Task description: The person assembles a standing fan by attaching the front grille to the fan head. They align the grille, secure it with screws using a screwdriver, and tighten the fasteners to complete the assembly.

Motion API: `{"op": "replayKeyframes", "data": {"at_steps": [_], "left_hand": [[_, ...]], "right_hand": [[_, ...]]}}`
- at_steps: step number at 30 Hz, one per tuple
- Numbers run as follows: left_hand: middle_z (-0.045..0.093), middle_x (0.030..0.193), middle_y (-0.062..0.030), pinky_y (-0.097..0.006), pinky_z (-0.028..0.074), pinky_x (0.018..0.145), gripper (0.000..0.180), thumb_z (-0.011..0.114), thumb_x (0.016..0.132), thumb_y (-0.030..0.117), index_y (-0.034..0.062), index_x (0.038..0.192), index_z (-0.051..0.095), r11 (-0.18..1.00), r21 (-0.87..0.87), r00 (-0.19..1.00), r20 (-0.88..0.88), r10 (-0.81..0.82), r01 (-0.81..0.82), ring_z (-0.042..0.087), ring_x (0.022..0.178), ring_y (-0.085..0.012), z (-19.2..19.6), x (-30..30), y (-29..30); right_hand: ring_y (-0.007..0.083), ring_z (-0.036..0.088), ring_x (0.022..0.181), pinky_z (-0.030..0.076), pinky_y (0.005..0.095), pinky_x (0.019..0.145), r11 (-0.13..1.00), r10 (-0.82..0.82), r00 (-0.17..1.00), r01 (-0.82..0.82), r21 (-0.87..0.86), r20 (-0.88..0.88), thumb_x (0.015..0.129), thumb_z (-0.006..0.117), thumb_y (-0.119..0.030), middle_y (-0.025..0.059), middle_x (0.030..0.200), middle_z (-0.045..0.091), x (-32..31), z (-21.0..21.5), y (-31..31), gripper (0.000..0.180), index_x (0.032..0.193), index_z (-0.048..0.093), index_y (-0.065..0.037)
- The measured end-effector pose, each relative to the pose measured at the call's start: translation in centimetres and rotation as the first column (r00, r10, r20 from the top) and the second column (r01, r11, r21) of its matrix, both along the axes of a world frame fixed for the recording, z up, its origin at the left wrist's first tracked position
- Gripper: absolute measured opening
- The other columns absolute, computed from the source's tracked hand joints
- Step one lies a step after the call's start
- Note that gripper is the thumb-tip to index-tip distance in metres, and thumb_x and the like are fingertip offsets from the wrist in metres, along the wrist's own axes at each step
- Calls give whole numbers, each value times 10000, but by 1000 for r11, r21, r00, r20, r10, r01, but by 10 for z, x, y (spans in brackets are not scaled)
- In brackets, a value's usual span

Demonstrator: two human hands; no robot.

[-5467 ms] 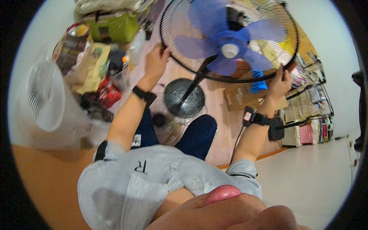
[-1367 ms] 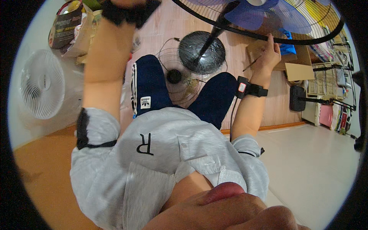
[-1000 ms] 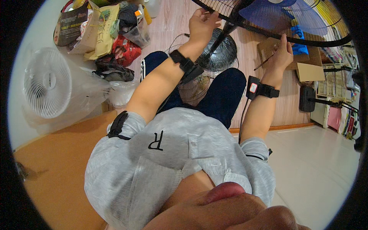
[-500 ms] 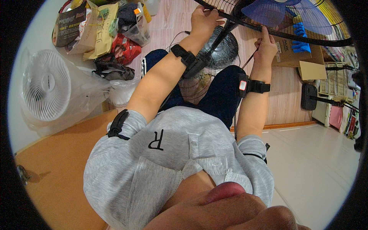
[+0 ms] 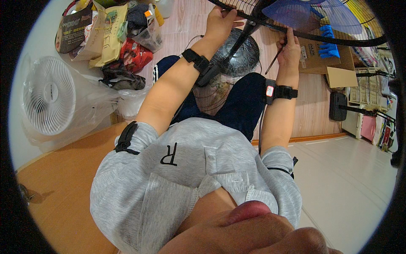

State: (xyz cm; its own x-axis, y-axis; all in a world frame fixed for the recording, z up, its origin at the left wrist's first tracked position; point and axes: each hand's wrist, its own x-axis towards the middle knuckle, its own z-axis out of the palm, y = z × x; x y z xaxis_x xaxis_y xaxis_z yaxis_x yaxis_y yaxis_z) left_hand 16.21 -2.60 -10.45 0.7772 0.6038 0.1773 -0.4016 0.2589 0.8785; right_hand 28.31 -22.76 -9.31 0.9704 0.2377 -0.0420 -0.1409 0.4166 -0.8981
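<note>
Holding the black wire guard (image 5: 338,40) of a big floor fan, the left hand (image 5: 220,23) is curled around the rim near the fan's black pole (image 5: 237,46). The right hand (image 5: 289,46) is closed on the same rim a little way along, and a thin dark stick (image 5: 272,63) hangs down just beside it. Blue fan blades (image 5: 308,10) show behind the wires at the top of the picture. The round grey fan base (image 5: 239,57) sits on the wooden floor (image 5: 313,110) under the hands.

Near the right hand, a brown cardboard box (image 5: 315,59) with a white label lies on the floor, and something bright blue (image 5: 329,42) rests on top of it. Far to the left, a dark bag (image 5: 72,29) and tan paper bags (image 5: 108,36) lean together beside a red packet (image 5: 135,53). A white fan (image 5: 48,95) stands below them inside a clear plastic bag (image 5: 101,106).
</note>
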Motion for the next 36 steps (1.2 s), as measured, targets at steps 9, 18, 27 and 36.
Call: {"op": "replayKeyframes", "data": {"at_steps": [9, 18, 27, 36], "left_hand": [[640, 1163, -198, -441, 662, 839, 223, 550, 1025, 47, -64, 1215, 519, 1000, 6, 1000, 11, -12, 11, 722, 1018, -353, 3, 0, -1], [650, 1161, -198, -475, 648, 872, 195, 548, 1026, 46, -50, 1195, 532, 1000, 3, 1000, 2, -21, 21, 721, 1023, -348, -6, 3, 6], [659, 1154, -185, -480, 647, 877, 197, 557, 1022, 42, -53, 1194, 539, 1000, 10, 1000, -15, -10, 10, 719, 1023, -341, 1, 1, 0], [660, 1168, -193, -480, 645, 869, 198, 546, 1040, 57, -28, 1219, 531, 1000, 29, 998, -67, -4, 5, 723, 1006, -341, 15, -4, -6]], "right_hand": [[109, 479, 567, 360, 259, 499, 999, 33, 999, -32, -17, 10, 1003, 682, -390, 10, 711, 543, -2, 0, 6, 320, 965, 663, -73], [99, 498, 607, 370, 248, 518, 999, 37, 999, -37, 27, 13, 1000, 695, -331, -4, 745, 567, 8, 3, 0, 249, 1001, 673, -83], [75, 522, 647, 368, 237, 534, 986, 64, 997, -71, 149, 51, 1008, 691, -227, -32, 853, 626, 24, 18, -27, 151, 1085, 672, -99], [95, 526, 706, 374, 253, 574, 949, 218, 975, -202, 242, -41, 1033, 648, -268, -10, 906, 640, 35, 3, -34, 237, 1133, 663, -54]]}}
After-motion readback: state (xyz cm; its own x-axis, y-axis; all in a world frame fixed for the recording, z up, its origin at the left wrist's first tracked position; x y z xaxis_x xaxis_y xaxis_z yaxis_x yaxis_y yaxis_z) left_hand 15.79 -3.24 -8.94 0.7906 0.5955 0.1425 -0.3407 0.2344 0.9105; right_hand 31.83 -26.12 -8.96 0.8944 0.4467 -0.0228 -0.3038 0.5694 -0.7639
